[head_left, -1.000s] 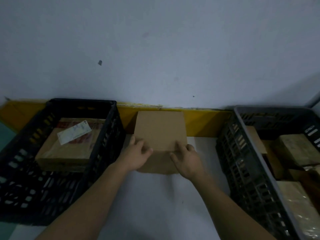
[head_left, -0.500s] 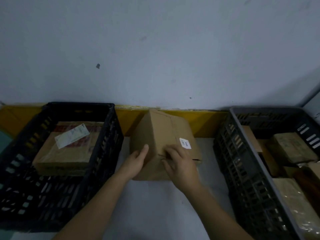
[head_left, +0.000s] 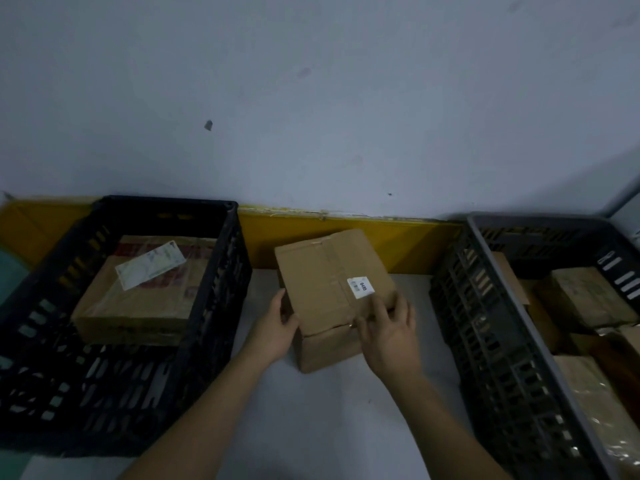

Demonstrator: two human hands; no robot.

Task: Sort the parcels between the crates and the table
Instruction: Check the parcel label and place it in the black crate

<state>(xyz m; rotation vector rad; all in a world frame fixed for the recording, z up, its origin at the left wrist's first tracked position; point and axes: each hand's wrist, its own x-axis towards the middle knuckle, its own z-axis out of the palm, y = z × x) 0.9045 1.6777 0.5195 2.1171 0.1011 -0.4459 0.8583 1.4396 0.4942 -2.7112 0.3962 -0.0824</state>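
A brown cardboard box (head_left: pixel 323 282) with a small white label (head_left: pixel 361 287) on its taped top sits on the white table (head_left: pixel 322 420) between two crates. My left hand (head_left: pixel 278 329) grips the box's left near corner, thumb on the top edge. My right hand (head_left: pixel 388 327) holds the right near edge, fingers curled over the top just below the label. The black crate (head_left: pixel 207 306) on the left holds one large taped box (head_left: pixel 138 299) with a paper slip on it. The grey crate (head_left: pixel 485 334) on the right holds several wrapped parcels (head_left: pixel 588 296).
A plain wall rises straight behind the table, with a yellow strip (head_left: pixel 346 237) along its base. The crates flank the box closely on both sides. A teal surface (head_left: pixel 10 275) shows at the far left edge.
The box has been turned over and rotated, so its taped top with the white label now faces up. Both hands shifted to its near corners.
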